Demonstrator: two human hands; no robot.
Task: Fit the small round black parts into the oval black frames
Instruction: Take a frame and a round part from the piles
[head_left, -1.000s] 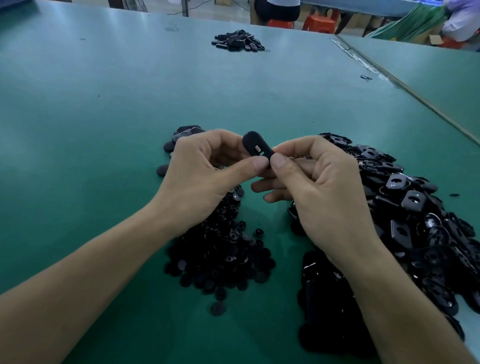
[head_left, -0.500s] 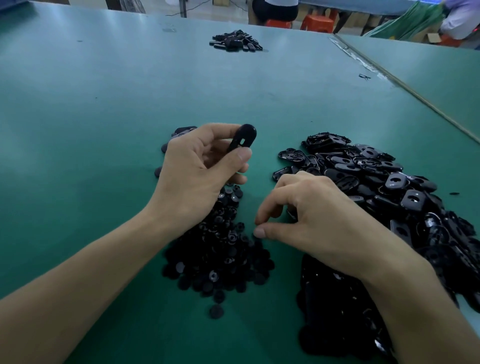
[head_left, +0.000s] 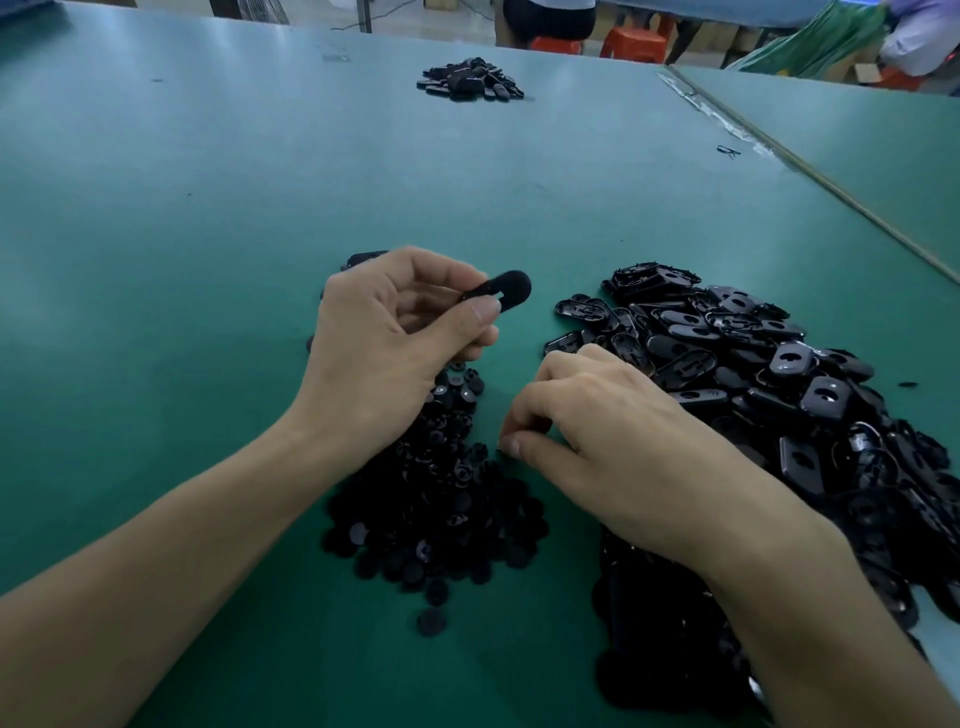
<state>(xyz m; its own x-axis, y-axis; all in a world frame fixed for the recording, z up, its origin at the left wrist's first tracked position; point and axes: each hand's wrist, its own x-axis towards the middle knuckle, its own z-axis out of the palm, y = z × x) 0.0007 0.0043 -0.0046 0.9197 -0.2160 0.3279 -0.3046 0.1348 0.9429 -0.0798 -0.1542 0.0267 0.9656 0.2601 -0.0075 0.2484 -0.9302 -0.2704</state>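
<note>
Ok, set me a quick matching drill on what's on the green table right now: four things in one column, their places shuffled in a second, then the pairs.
Things
1. lone oval frame
2. heap of small round parts
3. big heap of oval frames
4. small dark heap

Places
A. far across the green table
B. pinched in the left hand
C. to the right of the right hand, partly hidden by its forearm
D. between the two forearms, by the right hand's fingertips

Pairs: 1-B, 2-D, 3-C, 4-A
</note>
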